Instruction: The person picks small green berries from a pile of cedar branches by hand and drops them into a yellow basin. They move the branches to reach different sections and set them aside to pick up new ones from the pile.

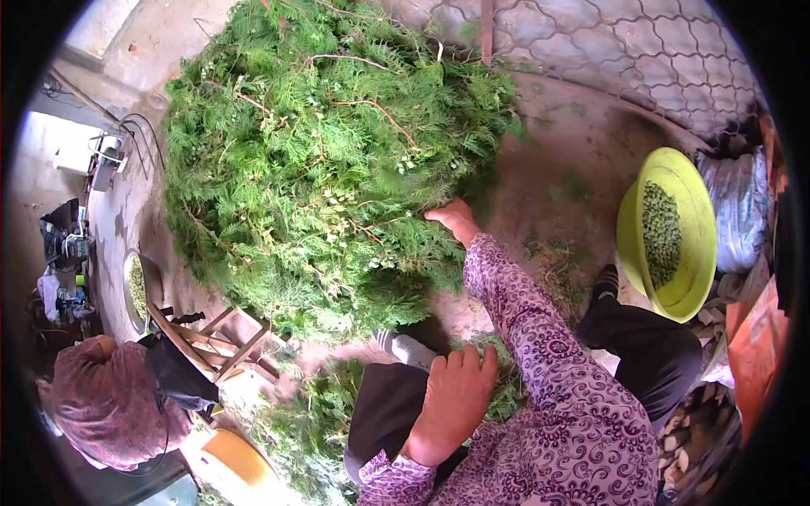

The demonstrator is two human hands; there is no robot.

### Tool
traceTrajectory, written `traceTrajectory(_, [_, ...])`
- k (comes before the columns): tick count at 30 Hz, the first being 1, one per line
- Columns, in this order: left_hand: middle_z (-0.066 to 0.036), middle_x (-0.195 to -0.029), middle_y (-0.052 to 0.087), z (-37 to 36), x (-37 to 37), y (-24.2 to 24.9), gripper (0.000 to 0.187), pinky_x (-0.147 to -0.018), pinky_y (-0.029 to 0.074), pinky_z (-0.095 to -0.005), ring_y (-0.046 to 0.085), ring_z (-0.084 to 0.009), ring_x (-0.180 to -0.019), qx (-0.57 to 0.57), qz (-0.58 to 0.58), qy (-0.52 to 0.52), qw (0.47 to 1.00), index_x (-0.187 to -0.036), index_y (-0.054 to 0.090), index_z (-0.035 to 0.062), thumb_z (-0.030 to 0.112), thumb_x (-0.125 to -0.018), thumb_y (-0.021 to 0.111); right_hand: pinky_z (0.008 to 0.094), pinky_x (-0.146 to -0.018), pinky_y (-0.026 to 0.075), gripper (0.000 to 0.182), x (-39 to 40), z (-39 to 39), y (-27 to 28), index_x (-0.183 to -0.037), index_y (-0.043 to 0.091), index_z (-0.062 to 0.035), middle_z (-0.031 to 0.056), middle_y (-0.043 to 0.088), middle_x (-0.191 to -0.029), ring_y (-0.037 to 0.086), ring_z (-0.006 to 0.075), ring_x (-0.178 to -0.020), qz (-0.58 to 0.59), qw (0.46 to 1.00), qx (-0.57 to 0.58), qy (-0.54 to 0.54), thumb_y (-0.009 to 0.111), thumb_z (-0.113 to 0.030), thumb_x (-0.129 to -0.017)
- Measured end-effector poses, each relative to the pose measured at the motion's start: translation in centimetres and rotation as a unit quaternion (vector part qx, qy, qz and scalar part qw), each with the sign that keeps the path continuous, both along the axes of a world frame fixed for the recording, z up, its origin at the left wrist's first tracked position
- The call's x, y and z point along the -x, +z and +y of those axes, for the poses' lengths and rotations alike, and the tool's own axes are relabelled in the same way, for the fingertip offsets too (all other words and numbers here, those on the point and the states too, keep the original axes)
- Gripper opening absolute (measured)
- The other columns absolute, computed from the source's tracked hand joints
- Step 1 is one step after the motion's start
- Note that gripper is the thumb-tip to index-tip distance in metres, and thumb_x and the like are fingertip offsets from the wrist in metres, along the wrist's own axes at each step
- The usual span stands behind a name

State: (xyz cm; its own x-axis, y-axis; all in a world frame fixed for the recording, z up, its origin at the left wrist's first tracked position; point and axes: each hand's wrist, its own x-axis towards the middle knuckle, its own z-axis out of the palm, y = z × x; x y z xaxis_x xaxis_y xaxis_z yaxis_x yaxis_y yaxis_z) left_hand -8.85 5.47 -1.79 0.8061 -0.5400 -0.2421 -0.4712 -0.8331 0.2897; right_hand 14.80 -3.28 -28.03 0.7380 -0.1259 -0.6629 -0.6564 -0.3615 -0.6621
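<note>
A large heap of green conifer branches point(321, 160) with small pale cones fills the upper middle of the head view. My right hand point(456, 221) reaches to the heap's right edge, its fingers closed on a branch there. Nearer my body, my left hand point(456, 396) is held above my dark-clad knee, with its fingers curled in. Whatever it may hold is hidden. Loose green sprigs point(329, 396) lie on the ground beside and below my left hand.
A yellow-green basin point(700, 244) with small green cones stands at right. At left, a person point(118, 405) sits near a wooden frame point(232, 346) and a bowl of green pieces point(135, 287). An orange-yellow container point(236, 460) is low left; wire mesh point(624, 51) is at upper right.
</note>
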Motion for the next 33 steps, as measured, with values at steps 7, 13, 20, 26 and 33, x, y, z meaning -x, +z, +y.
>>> traceTrajectory(7, [-0.006,-0.075,0.051,-0.9,-0.4,0.1,0.036,-0.062,0.039,-0.0348,0.052,-0.0214,-0.071,-0.017,0.000,0.000,1.000,-0.103,0.052,0.0064,0.019,-0.071,0.061,0.0365,-0.080,0.041,0.055,-0.6,-0.1,-0.1,-0.095,0.062,0.0014,0.0156,0.058,-0.105,0.052,0.0243,-0.097,0.034,0.994,-0.058,0.086,0.072,-0.039,-0.060])
traceTrajectory(13, [-0.007,-0.077,0.053,-1.7,-1.2,0.2,0.035,-0.063,0.040,-0.0364,0.053,-0.0240,-0.075,0.018,0.004,0.019,1.000,-0.099,0.051,0.0071,0.019,-0.069,0.064,0.0325,-0.046,0.039,0.032,4.4,-1.5,4.1,-0.056,0.054,0.0047,0.0074,0.053,-0.053,0.048,0.0158,-0.047,-0.098,0.988,-0.105,0.065,0.070,-0.022,-0.052])
traceTrajectory(20, [-0.008,-0.079,0.054,-2.4,-0.9,0.3,0.037,-0.065,0.040,-0.0370,0.053,-0.0252,-0.077,0.017,0.016,0.007,1.000,-0.103,0.051,0.0071,0.020,-0.070,0.064,0.0289,-0.067,0.045,0.036,14.5,-8.6,8.2,-0.093,0.060,0.0036,0.0080,0.063,-0.081,0.056,0.0139,-0.072,-0.147,0.977,-0.128,0.086,0.064,-0.007,-0.059])
traceTrajectory(26, [-0.009,-0.081,0.054,-2.5,-0.8,0.5,0.040,-0.065,0.039,-0.0361,0.054,-0.0248,-0.078,0.031,-0.002,-0.001,1.000,-0.106,0.050,0.0060,0.022,-0.072,0.064,0.0305,-0.073,0.045,0.041,22.7,-18.6,4.1,-0.098,0.062,-0.0028,0.0088,0.064,-0.088,0.059,0.0206,-0.080,-0.135,0.986,-0.096,0.015,0.072,-0.013,-0.060])
traceTrajectory(33, [-0.008,-0.082,0.054,-1.8,-0.2,0.4,0.040,-0.065,0.039,-0.0348,0.054,-0.0237,-0.079,0.000,0.000,-0.009,1.000,-0.106,0.050,0.0058,0.021,-0.072,0.065,0.0429,-0.076,0.046,0.077,19.7,-24.7,8.1,-0.113,0.052,-0.0082,0.0238,0.057,-0.094,0.054,0.0368,-0.093,-0.073,0.887,0.336,0.308,0.080,-0.032,-0.045])
